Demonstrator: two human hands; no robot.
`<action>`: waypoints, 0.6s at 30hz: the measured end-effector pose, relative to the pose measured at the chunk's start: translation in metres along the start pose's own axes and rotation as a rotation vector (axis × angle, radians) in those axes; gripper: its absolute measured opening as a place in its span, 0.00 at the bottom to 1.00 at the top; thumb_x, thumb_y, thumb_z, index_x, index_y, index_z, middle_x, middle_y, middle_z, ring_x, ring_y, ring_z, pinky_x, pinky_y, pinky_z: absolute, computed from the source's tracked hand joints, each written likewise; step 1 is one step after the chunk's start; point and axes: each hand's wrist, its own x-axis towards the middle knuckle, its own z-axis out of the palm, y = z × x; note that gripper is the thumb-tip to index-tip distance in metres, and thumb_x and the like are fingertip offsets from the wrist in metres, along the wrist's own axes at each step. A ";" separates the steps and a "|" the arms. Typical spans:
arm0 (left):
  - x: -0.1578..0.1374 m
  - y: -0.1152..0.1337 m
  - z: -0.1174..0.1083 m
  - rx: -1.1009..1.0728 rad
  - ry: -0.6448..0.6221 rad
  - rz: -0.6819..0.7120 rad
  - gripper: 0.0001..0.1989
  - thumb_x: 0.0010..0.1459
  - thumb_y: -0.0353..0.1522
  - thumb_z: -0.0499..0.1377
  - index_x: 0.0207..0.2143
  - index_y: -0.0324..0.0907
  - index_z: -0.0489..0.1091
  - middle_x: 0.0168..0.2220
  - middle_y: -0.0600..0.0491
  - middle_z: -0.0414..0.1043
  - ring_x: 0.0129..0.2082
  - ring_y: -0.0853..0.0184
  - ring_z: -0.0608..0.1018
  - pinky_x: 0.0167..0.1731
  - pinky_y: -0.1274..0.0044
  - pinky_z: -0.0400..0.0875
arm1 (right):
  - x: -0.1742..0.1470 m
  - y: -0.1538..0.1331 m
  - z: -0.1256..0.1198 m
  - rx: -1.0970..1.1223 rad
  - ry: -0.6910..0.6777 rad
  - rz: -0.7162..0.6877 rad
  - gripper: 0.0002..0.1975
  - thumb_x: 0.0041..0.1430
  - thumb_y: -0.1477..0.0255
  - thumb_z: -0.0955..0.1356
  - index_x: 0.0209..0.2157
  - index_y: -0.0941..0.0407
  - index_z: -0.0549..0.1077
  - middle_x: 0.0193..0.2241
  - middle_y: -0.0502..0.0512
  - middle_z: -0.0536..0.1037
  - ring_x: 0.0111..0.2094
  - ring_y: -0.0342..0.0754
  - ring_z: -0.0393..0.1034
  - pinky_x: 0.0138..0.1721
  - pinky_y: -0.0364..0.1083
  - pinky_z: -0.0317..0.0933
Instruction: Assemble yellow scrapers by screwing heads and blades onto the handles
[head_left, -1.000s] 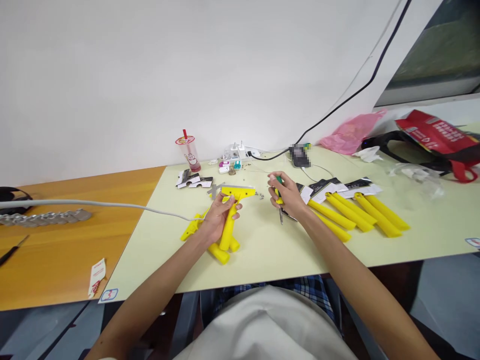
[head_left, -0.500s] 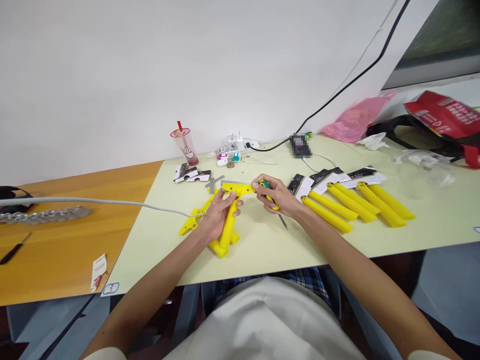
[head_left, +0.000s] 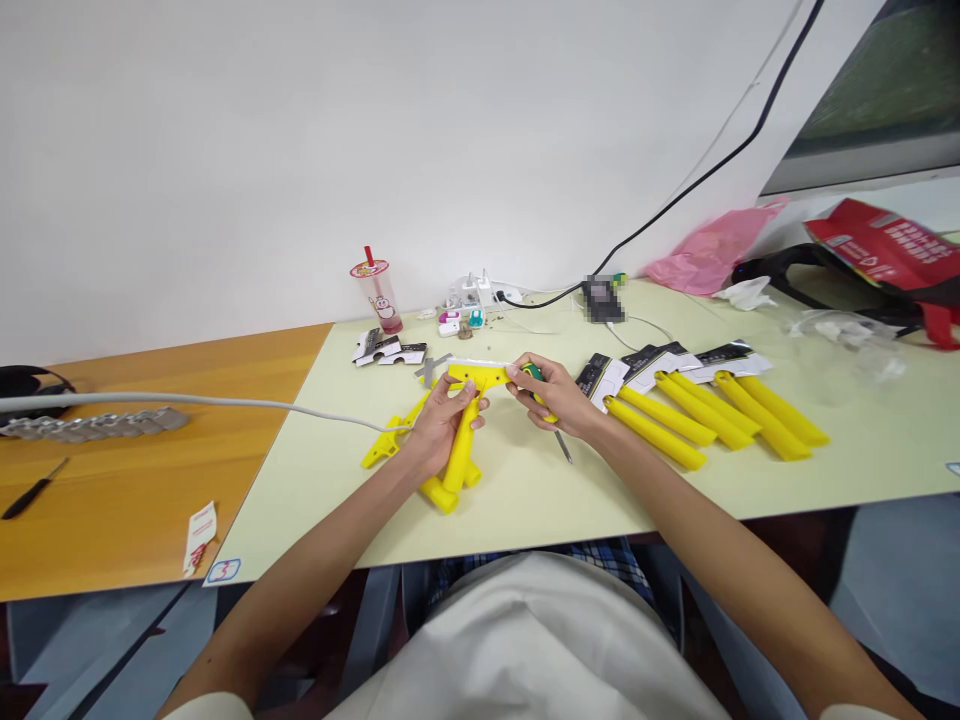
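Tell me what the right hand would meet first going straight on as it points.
Likely the yellow T-shaped plastic scraper; the right hand seems to touch its head's end, though depth is unclear.

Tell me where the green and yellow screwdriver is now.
In the head view, the green and yellow screwdriver is in the right hand, just right of the yellow scraper that the left hand holds.

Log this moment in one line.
left hand: holds yellow scraper | right hand: holds screwdriver, at scraper's right end | table: yellow handles at right
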 end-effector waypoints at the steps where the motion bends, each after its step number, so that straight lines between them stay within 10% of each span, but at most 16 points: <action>1: 0.000 0.000 0.000 0.000 0.000 0.002 0.26 0.51 0.32 0.81 0.43 0.46 0.68 0.40 0.58 0.73 0.32 0.72 0.77 0.25 0.81 0.68 | 0.000 0.001 0.000 -0.004 0.014 -0.009 0.26 0.54 0.53 0.84 0.35 0.53 0.72 0.30 0.44 0.77 0.14 0.32 0.48 0.07 0.35 0.48; 18: 0.001 0.002 -0.004 -0.041 -0.009 0.013 0.25 0.52 0.32 0.81 0.41 0.46 0.68 0.40 0.57 0.74 0.32 0.72 0.75 0.24 0.82 0.65 | 0.003 -0.006 -0.006 0.114 0.132 -0.052 0.24 0.55 0.55 0.83 0.40 0.52 0.73 0.29 0.42 0.66 0.19 0.35 0.48 0.11 0.36 0.48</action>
